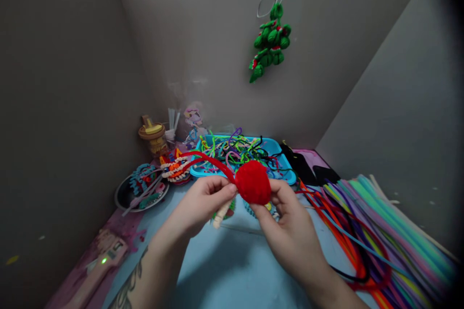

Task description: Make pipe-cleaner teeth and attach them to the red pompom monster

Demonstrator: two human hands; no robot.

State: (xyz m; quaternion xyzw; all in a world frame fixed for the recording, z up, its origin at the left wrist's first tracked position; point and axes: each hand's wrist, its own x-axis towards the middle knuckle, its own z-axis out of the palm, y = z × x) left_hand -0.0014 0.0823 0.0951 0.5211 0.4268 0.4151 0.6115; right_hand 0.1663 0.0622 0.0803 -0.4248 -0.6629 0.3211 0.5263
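Observation:
A round, fuzzy red piece (pixel 253 182), seemingly made of pipe cleaner, is held above the table in front of me. Two red pipe cleaners (pixel 208 157) run out from its left side and arc away to the left. My left hand (pixel 208 200) pinches them close to where they join the round piece. On the other side, my right hand (pixel 290 222) grips the round piece between thumb and fingers. Below my hands lie a cream-coloured coiled piece (pixel 221 215) and some small green and blue pieces, partly hidden.
Behind stands a blue tray (pixel 286 161) of tangled pipe cleaner scraps. Long coloured pipe cleaners (pixel 391 231) lie at right. At left are a metal bowl (pixel 121 198), a lidded cup (pixel 154 137) and a glue gun (pixel 108 251) with a green light. A green ornament (pixel 270 41) hangs overhead.

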